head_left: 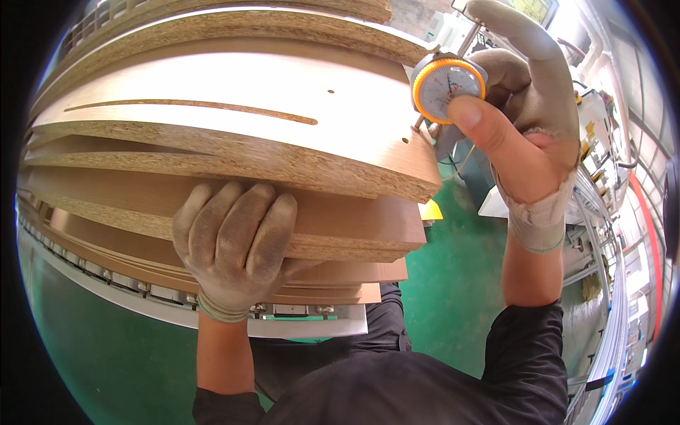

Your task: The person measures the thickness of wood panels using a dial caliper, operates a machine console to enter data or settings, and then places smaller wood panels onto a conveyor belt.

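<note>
Right hand (528,134) grips dial gauge (448,88) at top panel (234,106) corner; left hand (237,241) below.

Green workshop floor (460,283), bright daylight

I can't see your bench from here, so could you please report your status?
Left hand gripping stacked board edges. Right hand holding orange-rimmed dial gauge against top panel corner. Nothing in the way.

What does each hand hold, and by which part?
Right hand holds the dial gauge by its round case. Left hand grips the board stack edge.
</note>
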Motion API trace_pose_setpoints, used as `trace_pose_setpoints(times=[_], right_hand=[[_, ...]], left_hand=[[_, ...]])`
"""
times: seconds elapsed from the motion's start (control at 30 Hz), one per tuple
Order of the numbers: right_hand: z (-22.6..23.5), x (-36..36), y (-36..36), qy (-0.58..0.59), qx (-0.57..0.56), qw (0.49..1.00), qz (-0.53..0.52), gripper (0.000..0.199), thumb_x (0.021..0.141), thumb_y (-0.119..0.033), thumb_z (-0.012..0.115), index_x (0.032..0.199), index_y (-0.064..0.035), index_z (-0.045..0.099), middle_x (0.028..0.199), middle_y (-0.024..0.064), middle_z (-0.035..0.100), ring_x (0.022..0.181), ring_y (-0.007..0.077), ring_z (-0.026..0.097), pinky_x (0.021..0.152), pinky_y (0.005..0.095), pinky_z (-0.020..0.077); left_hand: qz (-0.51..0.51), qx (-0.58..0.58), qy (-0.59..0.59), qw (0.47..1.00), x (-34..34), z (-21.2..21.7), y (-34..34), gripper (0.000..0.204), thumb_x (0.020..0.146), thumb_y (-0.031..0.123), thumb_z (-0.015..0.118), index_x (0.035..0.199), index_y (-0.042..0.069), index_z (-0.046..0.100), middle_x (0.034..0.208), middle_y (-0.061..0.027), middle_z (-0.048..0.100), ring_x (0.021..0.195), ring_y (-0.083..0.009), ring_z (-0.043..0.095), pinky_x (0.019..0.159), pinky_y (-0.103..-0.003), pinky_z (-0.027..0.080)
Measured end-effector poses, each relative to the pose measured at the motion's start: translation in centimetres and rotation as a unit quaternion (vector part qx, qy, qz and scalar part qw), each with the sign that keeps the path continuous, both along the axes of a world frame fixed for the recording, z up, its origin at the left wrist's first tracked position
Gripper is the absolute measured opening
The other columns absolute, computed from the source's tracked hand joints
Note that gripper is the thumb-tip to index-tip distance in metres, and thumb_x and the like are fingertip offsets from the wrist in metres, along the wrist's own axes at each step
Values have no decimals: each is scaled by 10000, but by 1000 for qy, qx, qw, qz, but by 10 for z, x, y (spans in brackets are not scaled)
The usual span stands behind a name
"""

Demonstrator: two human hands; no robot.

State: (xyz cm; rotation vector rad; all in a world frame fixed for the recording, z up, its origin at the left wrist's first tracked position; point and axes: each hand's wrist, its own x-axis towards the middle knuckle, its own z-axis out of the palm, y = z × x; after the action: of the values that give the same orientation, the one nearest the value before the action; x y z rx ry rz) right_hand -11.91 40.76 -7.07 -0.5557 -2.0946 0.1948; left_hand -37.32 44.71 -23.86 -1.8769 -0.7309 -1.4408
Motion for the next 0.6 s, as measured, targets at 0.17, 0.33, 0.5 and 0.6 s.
trace_pose_setpoints(times=[0.17, 0.33, 0.5, 0.6], right_hand=[[-6, -3, 3, 8, 36, 998, 42, 668, 869, 112, 687, 1435, 132, 332, 965, 247, 731, 876, 230, 741, 732, 278, 580], [-3, -3, 0, 49, -24, 997, 58, 644, 870, 118, 696, 1419, 97, 359, 972, 246, 729, 890, 240, 743, 732, 292, 590], [1, -8, -7, 101, -97, 989, 37, 654, 851, 130, 719, 1408, 36, 390, 962, 220, 727, 846, 230, 739, 709, 302, 596], [7, -9, -11, 81, -100, 992, 18, 651, 843, 134, 728, 1395, 13, 405, 948, 207, 724, 815, 228, 736, 695, 309, 598]], left_hand=[[-1, 1, -4, 1000, 1, -1, 0, 507, 904, 685, 597, 1080, 211, 635, 1021, 28, 634, 1005, -199, 611, 955, -433, 493], [-5, -6, -1, 1000, 1, 0, -1, 508, 905, 684, 596, 1084, 210, 633, 1028, 24, 634, 1014, -201, 612, 958, -436, 494], [-4, 5, 0, 1000, 1, 0, 0, 513, 919, 689, 576, 1088, 208, 632, 1040, 13, 629, 1013, -208, 611, 956, -439, 495], [15, -33, 29, 999, -2, -6, -3, 711, 821, 823, 586, 1152, 194, 567, 1145, -40, 608, 1126, -276, 601, 1029, -549, 472]])
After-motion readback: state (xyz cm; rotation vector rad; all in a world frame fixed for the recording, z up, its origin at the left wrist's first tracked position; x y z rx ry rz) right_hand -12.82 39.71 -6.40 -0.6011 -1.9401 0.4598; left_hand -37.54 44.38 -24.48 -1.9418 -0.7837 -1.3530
